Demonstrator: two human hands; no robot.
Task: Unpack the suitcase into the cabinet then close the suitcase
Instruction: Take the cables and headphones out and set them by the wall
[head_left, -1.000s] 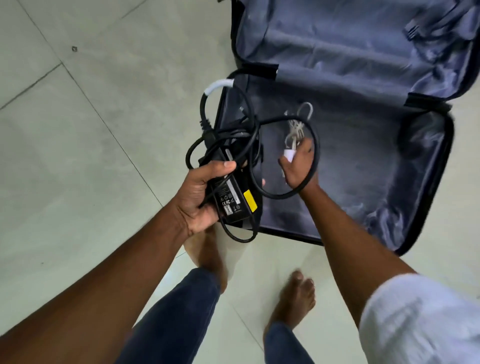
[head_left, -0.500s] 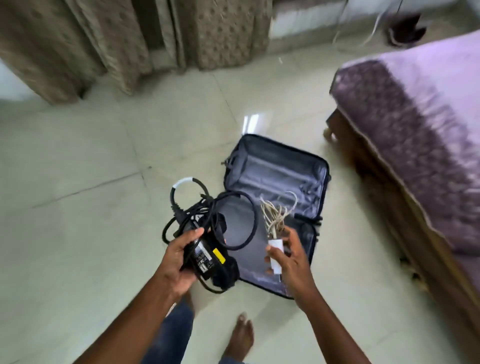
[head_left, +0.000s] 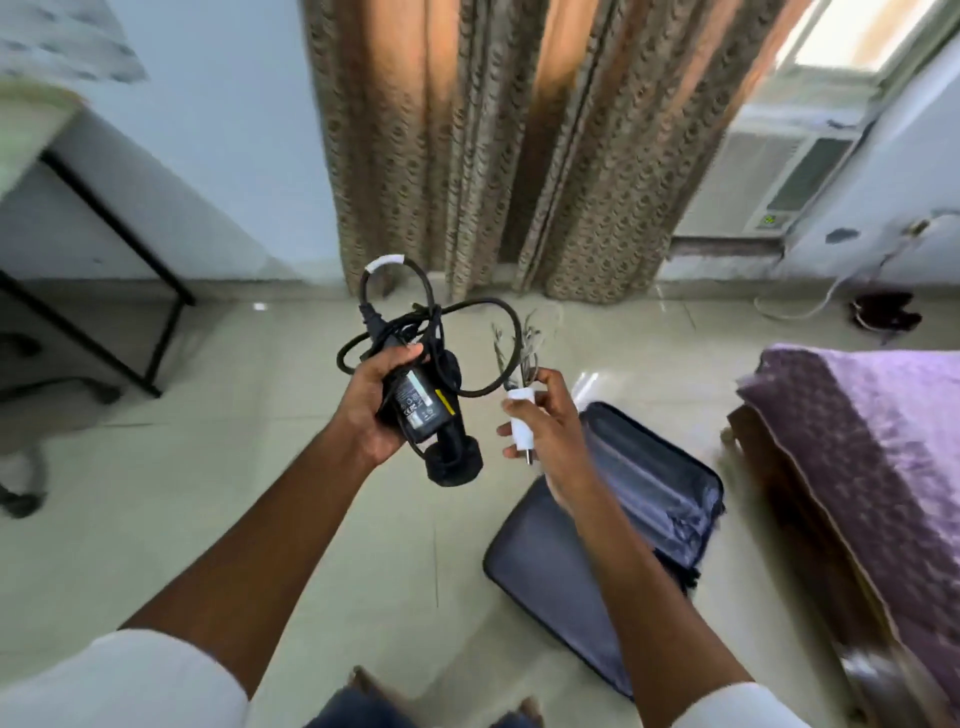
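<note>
1. Gripping a black power adapter (head_left: 420, 402), the left hand (head_left: 371, 402) is held out at chest height, fingers and thumb curled round the brick; its black cable (head_left: 431, 317) is looped above the hand, and a round black bundle hangs under it.
2. A white charger plug (head_left: 519, 422) is pinched by the right hand (head_left: 553, 436), with its thin pale cord (head_left: 524, 345) bunched above the fingers. The two hands are kept apart, near each other, neither touching the other's load.
3. The suitcase (head_left: 639, 499) is seen lying open on the tiled floor (head_left: 208, 467), below and to the right of the right forearm, its grey lining showing.
4. Open floor is left ahead and to the left, up to the curtain (head_left: 467, 156). To the right, room is bounded by a bed (head_left: 872, 441) with a purple cover, its wooden edge just beside the suitcase. To the far left, a surface (head_left: 31, 135) on black legs is seen, beside a chair base.
5. A window air conditioner (head_left: 769, 176) is set in the wall at upper right.
6. A white label with printed marks and a yellow sticker are carried on the adapter; the writing is too blurred to be read. A white band is wrapped round the cable's top loop.
</note>
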